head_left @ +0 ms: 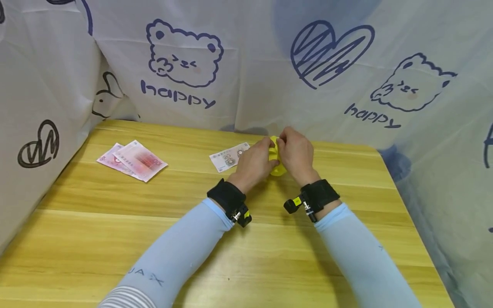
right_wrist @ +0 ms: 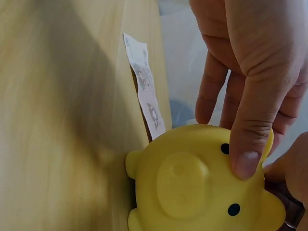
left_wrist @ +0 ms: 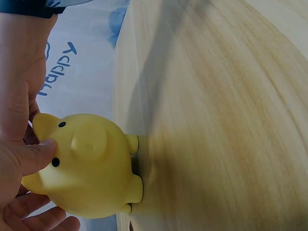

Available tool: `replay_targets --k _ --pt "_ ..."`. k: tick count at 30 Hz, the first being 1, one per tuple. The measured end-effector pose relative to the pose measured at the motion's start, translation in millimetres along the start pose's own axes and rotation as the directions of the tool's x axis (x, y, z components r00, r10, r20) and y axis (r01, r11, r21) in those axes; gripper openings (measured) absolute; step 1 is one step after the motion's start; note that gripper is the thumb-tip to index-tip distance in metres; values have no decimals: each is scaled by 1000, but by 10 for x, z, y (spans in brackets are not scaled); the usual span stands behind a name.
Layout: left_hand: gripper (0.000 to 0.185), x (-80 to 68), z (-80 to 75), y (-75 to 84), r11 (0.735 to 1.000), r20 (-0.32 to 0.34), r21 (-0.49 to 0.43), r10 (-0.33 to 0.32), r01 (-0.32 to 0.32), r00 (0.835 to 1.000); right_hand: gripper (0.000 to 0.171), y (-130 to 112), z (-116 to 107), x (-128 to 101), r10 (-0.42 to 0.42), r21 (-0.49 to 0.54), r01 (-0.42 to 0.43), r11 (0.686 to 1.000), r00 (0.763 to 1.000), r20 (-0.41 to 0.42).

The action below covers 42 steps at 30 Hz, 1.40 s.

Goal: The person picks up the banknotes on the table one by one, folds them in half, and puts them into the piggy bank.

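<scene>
On the table (head_left: 265, 261), the pig (head_left: 278, 169) stands between my left hand (head_left: 253, 164) and right hand (head_left: 297, 152); one banknote (head_left: 225, 158) lies left, overlapping banknotes (head_left: 140, 161) farther left, cloth (head_left: 262, 64) behind.

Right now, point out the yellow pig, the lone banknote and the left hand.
Yellow pig (left_wrist: 90, 167), left wrist view: its round front.
Lone banknote (head_left: 228, 158), head view: its visible printed side.
Left hand (head_left: 252, 163), head view: back of the hand.
</scene>
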<state>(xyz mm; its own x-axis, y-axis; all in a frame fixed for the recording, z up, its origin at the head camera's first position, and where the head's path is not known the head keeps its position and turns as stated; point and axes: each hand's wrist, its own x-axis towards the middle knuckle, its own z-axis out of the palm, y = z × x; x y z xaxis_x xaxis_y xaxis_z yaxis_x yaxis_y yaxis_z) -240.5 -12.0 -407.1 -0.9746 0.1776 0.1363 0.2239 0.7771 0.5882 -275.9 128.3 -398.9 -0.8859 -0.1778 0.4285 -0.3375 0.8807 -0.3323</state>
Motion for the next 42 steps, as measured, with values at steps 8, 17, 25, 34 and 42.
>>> replay_targets --k 8,17,25,34,42 --pt "50 -3 -1 -9 1000 -7 1 0 0 1000 17 -23 -8 -36 -10 -22 10 1000 1000 12" --pt "51 -8 4 -20 1000 -8 0 1 -1 1000 25 -8 9 -62 -17 -61 17 998 1000 7" --pt "50 -4 8 -25 999 -24 29 16 -15 1000 30 15 6 -225 -115 -103 113 988 993 -12" --pt "49 -10 6 -33 999 -28 34 23 -22 999 27 19 45 -248 -164 -87 160 983 986 -35" --pt "50 1 4 -20 999 -30 35 35 -34 999 25 49 61 -269 -177 -51 173 984 980 -91"
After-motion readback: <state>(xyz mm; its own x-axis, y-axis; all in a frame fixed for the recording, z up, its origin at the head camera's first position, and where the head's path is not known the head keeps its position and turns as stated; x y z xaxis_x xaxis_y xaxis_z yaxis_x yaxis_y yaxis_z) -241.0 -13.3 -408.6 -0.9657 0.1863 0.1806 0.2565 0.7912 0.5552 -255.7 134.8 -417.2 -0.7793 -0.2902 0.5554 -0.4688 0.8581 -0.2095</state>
